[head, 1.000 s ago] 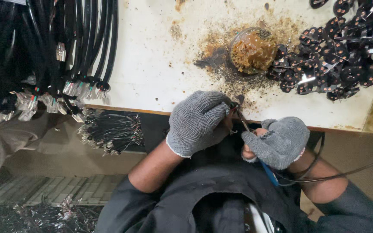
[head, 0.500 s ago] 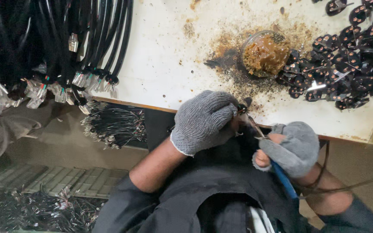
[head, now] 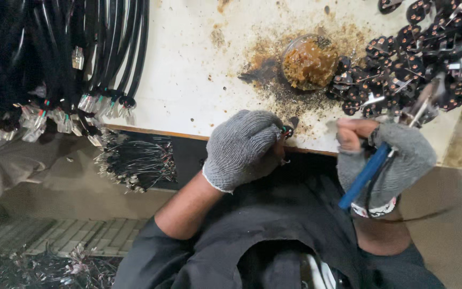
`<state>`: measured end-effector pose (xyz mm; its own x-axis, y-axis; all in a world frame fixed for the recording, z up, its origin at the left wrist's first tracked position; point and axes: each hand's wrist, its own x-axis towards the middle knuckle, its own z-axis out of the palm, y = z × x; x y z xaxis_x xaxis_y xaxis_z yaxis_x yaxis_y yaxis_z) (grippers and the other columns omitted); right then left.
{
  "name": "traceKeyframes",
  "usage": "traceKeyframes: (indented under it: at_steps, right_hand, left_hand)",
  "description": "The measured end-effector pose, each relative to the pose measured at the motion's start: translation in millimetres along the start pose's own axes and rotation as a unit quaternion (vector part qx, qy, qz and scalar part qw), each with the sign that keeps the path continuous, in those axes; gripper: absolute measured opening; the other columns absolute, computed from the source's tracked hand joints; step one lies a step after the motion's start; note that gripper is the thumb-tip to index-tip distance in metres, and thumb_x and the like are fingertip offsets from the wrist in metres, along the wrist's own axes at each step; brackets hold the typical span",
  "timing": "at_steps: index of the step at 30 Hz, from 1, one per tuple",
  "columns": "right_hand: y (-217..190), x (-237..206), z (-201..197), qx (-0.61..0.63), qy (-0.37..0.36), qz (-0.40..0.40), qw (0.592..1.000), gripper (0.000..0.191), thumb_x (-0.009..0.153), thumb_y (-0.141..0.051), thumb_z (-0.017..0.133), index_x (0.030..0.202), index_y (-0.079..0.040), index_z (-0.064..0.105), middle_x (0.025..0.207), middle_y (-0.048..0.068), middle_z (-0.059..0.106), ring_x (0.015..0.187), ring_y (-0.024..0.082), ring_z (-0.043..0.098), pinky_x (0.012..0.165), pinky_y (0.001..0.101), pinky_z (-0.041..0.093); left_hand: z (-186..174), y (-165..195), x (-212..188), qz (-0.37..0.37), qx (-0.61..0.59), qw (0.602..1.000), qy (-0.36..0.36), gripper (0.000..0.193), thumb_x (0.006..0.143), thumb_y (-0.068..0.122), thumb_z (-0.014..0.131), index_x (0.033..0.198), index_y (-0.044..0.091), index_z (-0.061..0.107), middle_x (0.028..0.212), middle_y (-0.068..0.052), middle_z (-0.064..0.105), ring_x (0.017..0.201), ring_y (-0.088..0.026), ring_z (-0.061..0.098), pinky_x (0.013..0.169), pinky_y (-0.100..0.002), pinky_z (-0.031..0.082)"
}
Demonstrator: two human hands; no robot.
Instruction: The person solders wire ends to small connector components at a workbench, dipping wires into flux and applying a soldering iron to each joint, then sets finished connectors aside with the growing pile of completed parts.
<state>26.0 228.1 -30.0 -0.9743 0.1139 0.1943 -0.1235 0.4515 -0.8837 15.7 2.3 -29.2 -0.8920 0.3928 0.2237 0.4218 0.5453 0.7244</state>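
A small black cable end [head: 286, 131] is pinched in the closed left hand [head: 244, 150] at the stained white worktop's [head: 188, 69] near edge. A blue-handled soldering iron [head: 367, 174] is gripped in the closed right hand [head: 389, 160], right of the cable end. If the tip slipped, the left glove could be scorched.

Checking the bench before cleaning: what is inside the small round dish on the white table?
The round dish holds a lumpy amber-brown paste filling it nearly to the rim. Its bottom is covered by the paste. Brown and dark residue stains the white table around it.
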Motion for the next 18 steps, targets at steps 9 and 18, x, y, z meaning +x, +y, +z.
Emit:
traceKeyframes:
  at_steps: [9, 18]
  right_hand:
    - [-4, -2, -4, -0.075, -0.048, 0.003, 0.996, 0.011, 0.108, -0.004, 0.076, 0.112, -0.006, 0.066, 0.100, 0.008, 0.074, 0.090, 0.019, 0.072, 0.084, 0.0296, 0.057]
    - [-24, 25, -24, -0.315, -0.167, -0.139, 0.924, 0.017, 0.088, -0.015, 0.085, 0.099, -0.012, 0.073, 0.088, 0.007, 0.075, 0.080, 0.029, 0.068, 0.075, 0.0380, 0.052]
  left_hand:
    - [0, 0, -2, -0.019, 0.015, 1.000, -0.003, 0.022, 0.080, 0.014, 0.080, 0.096, 0.011, 0.066, 0.105, -0.010, 0.067, 0.088, -0.032, 0.067, 0.071, -0.043, 0.054]
    - [-3, 0, 0, -0.020, 0.002, 1.000, -0.017, 0.023, 0.079, 0.016, 0.079, 0.099, 0.012, 0.068, 0.107, -0.009, 0.068, 0.091, -0.032, 0.068, 0.074, -0.042, 0.055]
